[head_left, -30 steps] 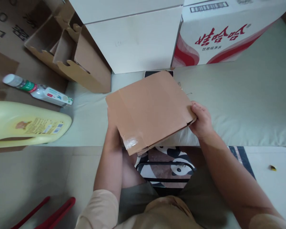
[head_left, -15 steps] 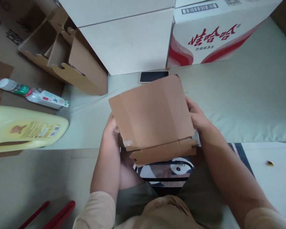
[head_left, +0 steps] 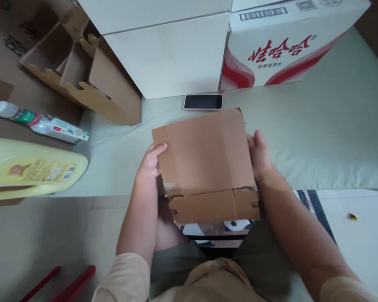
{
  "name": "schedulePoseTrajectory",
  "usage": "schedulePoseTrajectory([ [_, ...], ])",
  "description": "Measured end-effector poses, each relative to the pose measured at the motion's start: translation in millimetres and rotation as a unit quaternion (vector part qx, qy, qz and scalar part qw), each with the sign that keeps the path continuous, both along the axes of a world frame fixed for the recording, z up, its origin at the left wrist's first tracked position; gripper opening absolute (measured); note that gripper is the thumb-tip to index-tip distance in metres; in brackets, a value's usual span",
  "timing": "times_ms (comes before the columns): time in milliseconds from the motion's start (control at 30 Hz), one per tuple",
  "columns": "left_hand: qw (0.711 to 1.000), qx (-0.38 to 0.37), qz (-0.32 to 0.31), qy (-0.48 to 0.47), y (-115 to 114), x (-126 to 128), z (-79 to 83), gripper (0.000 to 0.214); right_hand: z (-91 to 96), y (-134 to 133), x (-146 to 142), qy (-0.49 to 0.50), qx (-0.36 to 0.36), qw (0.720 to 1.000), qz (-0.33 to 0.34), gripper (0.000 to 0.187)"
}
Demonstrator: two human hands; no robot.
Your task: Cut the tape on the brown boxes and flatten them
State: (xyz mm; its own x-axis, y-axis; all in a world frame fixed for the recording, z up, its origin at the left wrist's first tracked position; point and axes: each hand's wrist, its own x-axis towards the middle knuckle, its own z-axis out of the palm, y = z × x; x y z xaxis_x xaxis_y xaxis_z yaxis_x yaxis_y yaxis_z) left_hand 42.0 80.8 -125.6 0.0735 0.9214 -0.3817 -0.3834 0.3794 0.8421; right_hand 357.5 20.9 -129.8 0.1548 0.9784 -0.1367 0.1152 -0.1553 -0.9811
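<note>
A brown cardboard box (head_left: 204, 155) is held up over my lap, with its broad lid face toward me and a creased, notched flap (head_left: 204, 206) along the near edge. My left hand (head_left: 151, 160) grips its left side, the thumb lying over the top face and the other fingers hidden behind. My right hand (head_left: 258, 154) is at the right side, thumb raised and fingers curled against the edge, partly hidden by the cardboard. A phone (head_left: 203, 102) lies flat on the pale green surface just beyond the box.
White cartons (head_left: 176, 58) stand at the back, one with red lettering (head_left: 280, 52) on the right. On the left are an open cardboard organizer (head_left: 113, 92), a clear bottle (head_left: 47, 126) and a yellow jug (head_left: 38, 165). Red handles (head_left: 75, 285) show at lower left, above the floor tiles (head_left: 110, 226).
The box has tipped and shifted slightly toward me, so its near flap faces up more. My left thumb has come over the top face, and my right thumb has lifted.
</note>
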Motion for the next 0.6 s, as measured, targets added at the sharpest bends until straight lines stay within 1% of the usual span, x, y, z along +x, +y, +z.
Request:
schedulePoseTrajectory([
  [100,0.994,0.024,0.094,-0.052,10.0,0.7,-2.4,0.03,8.7,0.4,3.6,0.139,-0.011,0.99,-0.001,0.083],
  [133,0.99,0.033,0.118,-0.066,13.9,0.5,-3.7,0.031,10.4,-0.5,3.7,0.167,-0.011,0.986,0.002,0.085],
  [200,0.983,0.049,0.154,-0.084,20.8,-0.2,-7.2,0.034,10.9,-2.9,0.9,0.185,-0.003,0.983,0.018,0.089],
  [233,0.981,0.054,0.167,-0.087,23.3,-0.6,-8.9,0.035,9.9,-4.0,-2.2,0.19,0.0,0.981,0.028,0.088],
  [300,0.977,0.06,0.184,-0.088,25.7,-0.7,-11.0,0.035,7.2,-5.7,-11.3,0.193,-0.013,0.98,0.042,0.076],
  [367,0.977,0.056,0.185,-0.087,24.4,0.8,-9.6,0.034,5.9,-6.9,-21.9,0.185,-0.049,0.981,0.037,0.063],
  [467,0.976,0.036,0.181,-0.113,17.9,5.0,0.1,0.039,9.8,-10.6,-30.2,0.209,-0.082,0.975,-0.005,0.053],
  [533,0.971,0.033,0.186,-0.148,13.5,6.8,8.6,0.047,13.9,-18.4,-24.6,0.24,-0.08,0.967,-0.038,0.052],
  [600,0.966,0.023,0.196,-0.17,10.5,6.4,15.3,0.054,17.0,-33.6,-8.3,0.242,-0.074,0.965,-0.073,0.056],
])
